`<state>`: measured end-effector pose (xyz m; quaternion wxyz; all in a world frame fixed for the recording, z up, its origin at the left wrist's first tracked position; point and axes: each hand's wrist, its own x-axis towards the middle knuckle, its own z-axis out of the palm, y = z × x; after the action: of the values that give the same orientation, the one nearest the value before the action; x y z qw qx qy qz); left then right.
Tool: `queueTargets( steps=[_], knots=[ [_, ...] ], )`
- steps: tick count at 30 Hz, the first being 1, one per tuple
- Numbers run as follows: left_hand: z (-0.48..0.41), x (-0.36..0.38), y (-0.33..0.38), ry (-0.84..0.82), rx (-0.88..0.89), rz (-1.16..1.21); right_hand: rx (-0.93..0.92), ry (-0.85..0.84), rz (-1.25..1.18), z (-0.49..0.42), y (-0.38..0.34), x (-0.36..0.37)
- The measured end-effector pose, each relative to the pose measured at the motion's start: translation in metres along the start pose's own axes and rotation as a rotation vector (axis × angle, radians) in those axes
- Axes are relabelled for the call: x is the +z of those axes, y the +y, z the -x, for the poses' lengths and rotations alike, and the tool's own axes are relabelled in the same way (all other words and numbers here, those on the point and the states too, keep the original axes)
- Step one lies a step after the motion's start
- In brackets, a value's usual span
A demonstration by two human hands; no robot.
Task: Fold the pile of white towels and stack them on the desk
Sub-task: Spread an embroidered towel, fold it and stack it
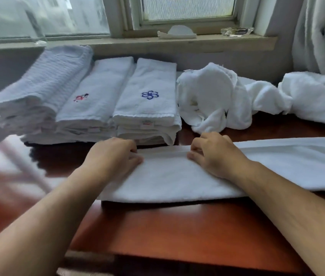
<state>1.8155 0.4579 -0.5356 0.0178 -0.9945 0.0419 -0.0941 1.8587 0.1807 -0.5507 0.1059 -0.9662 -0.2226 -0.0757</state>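
Here our left hand (115, 154) and right hand (215, 156) pinch the towel (177, 176) by its far edge on the table (177, 232), both grips clamped on cloth, apparently squaring layers before folding.

A lived-in room, home or hotel, which one cannot be told. A polished wooden desk (177, 232) stands against the far wall under a window (187, 8) with a deep sill (217, 41), where a glass dish (237, 31) sits. A white curtain (320, 32) hangs at far right. Folded towels (147, 90), some embroidered, are stacked on the desk beside loose towels (213, 100).
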Motion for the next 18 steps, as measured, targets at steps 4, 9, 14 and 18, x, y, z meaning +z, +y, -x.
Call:
queueTargets(
  steps=[4,9,14,18],
  knots=[
    [0.002,0.002,0.032,0.111,0.16,-0.033,0.086,0.086,0.018,0.028,0.021,-0.007],
    [-0.017,0.007,0.116,-0.018,0.322,0.199,0.318,0.252,0.002,0.092,0.083,-0.025],
    [-0.049,0.015,0.218,-0.061,0.51,0.281,0.679,0.411,0.079,0.155,0.153,-0.05],
    [-0.078,0.015,0.285,-0.092,0.665,0.362,0.829,0.438,-0.021,0.193,0.18,-0.062]
  ],
)
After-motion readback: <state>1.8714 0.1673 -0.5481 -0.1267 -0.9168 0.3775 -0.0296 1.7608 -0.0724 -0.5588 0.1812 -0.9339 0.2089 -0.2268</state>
